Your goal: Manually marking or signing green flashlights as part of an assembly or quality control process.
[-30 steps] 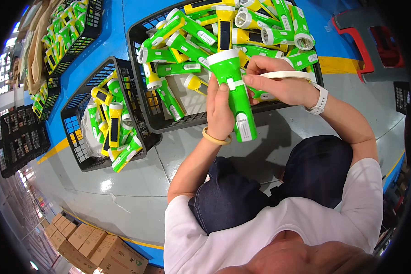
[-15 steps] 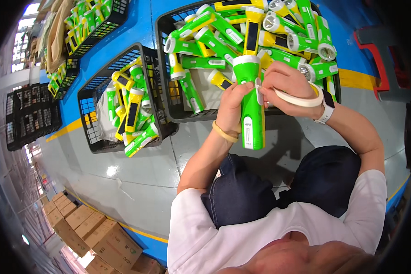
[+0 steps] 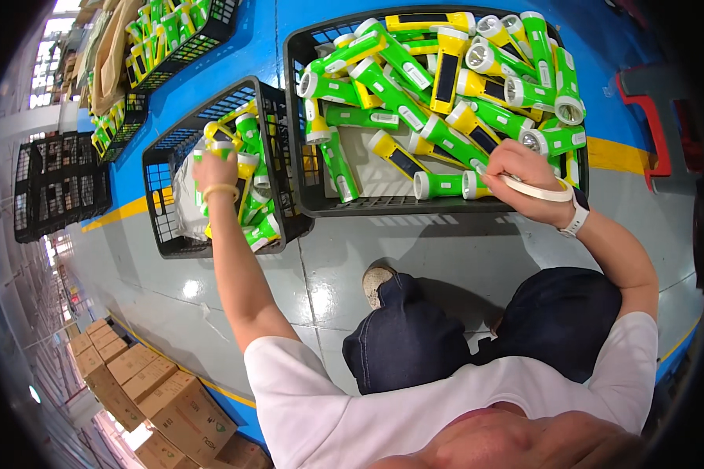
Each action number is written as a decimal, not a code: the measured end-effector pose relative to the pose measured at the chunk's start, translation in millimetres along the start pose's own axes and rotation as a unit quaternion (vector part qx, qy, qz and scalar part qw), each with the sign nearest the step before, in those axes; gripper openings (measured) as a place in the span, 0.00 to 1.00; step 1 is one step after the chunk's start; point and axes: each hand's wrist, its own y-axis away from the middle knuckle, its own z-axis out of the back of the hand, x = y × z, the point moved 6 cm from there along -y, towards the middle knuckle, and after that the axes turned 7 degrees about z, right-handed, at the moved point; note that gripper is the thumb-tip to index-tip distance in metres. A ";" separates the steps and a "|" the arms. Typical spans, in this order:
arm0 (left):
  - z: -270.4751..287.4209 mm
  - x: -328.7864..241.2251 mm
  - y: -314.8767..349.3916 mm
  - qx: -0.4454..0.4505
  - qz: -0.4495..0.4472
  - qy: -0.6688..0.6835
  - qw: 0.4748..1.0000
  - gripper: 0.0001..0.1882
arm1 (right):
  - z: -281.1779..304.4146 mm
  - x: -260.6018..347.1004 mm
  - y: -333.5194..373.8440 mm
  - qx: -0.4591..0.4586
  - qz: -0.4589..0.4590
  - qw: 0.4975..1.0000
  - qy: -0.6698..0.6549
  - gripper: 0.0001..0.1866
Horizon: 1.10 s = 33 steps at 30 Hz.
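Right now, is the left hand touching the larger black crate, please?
Apart: the head view shows the smaller crate's right wall between the left hand and larger black crate.

Bright light fills the scene, with white glare at the upper left. Shiny spots dot the grey floor (image 3: 246, 293); a shadow falls beside the large crate (image 3: 403, 208). Edges curve, darkening to black corners.

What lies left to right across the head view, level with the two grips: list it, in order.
Stacked black crates → left grip → green flashlight at the larger basket's left end → right grip → red-and-grey object.
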 end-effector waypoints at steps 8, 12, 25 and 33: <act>-79.7 -282.8 124.5 0.381 0.037 0.593 0.708 0.31 | 0.9 -2.2 -10.3 -0.014 -0.042 0.998 -0.043 0.06; -71.1 -306.7 130.4 0.267 0.171 0.740 0.593 0.28 | 4.2 -7.2 -2.6 -0.013 -0.135 0.984 -0.112 0.04; 133.2 -251.1 243.5 0.504 -0.150 0.785 0.328 0.27 | 15.8 11.7 -16.6 -0.027 -0.097 0.894 -0.436 0.08; 149.9 -246.5 244.8 0.386 -0.236 0.800 0.393 0.33 | 23.5 25.5 -16.1 -0.030 -0.076 0.972 -0.222 0.07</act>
